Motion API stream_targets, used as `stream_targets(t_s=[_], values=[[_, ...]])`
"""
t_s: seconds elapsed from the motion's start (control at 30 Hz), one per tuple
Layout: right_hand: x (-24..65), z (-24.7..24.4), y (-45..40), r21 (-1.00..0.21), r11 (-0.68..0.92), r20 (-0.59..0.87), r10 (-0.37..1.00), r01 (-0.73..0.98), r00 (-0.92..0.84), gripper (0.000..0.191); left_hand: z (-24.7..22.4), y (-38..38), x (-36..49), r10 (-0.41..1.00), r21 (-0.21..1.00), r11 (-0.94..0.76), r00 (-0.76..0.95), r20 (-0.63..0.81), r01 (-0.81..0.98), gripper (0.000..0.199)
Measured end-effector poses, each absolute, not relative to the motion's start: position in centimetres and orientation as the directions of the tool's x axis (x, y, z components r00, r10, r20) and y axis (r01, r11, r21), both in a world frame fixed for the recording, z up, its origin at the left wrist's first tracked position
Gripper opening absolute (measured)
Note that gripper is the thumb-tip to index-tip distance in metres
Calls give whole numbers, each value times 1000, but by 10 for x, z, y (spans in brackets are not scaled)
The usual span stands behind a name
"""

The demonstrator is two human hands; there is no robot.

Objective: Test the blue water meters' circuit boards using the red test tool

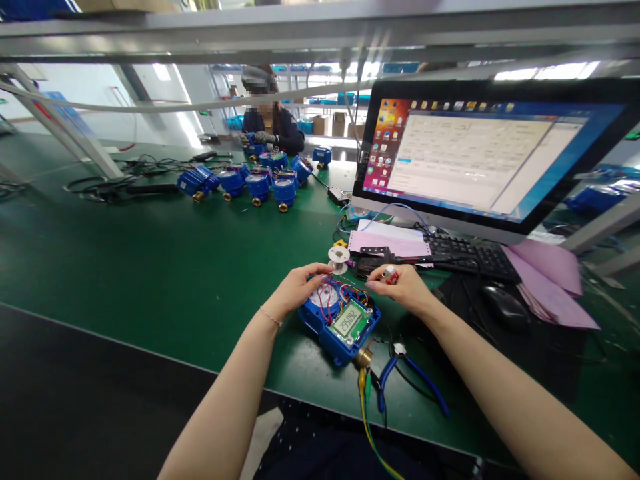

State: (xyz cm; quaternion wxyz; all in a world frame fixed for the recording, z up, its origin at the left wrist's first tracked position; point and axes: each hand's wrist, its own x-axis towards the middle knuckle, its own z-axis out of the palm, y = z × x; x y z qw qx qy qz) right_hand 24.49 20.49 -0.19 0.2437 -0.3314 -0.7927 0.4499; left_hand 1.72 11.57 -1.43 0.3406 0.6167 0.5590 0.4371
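Observation:
An open blue meter (330,337) lies before me, with coloured wires, a green circuit board and a lit number display (349,321) showing. My left hand (303,288) is at its upper left edge, thumb and fingers drawn together near the red wires; what they pinch is too small to tell. Above the meter's right side, my right hand (403,288) is closed around a small red-and-white cylinder (389,274), its fingertips close to a thin line that may be a wire. Just beyond the meter stands a white spool (339,259). Blue-handled pliers (400,363) lie open at its right.
Yellow and green clip leads (365,393) run from the brass fitting over the table edge. A monitor (480,160), keyboard (470,253), mouse (504,307) and pink papers (547,277) occupy the right. Several blue meters (257,185) stand farther back, before a gloved co-worker (285,130).

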Motion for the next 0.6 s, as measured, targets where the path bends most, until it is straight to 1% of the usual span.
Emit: stream_targets(t_s=[0.1, 0.17, 0.23, 0.33, 0.47, 0.6], values=[[241, -6, 185, -892, 351, 132, 805, 284, -579, 40, 3, 107, 29, 948, 755, -265, 19, 318, 600, 22], [237, -11, 175, -898, 345, 163, 837, 273, -523, 35, 11, 103, 40, 926, 663, -313, 62, 373, 680, 21], [233, -16, 170, -904, 334, 180, 863, 267, -471, 33, 14, 104, 49, 920, 559, -305, 86, 384, 771, 20], [231, -23, 166, -915, 306, 174, 889, 265, -424, 34, 12, 108, 57, 927, 423, -255, 96, 361, 870, 22], [232, -25, 162, -923, 289, 182, 910, 256, -373, 36, 11, 114, 62, 934, 348, -251, 132, 332, 903, 18], [233, -24, 159, -932, 273, 188, 926, 239, -326, 37, 12, 115, 64, 936, 337, -287, 188, 297, 897, 17]])
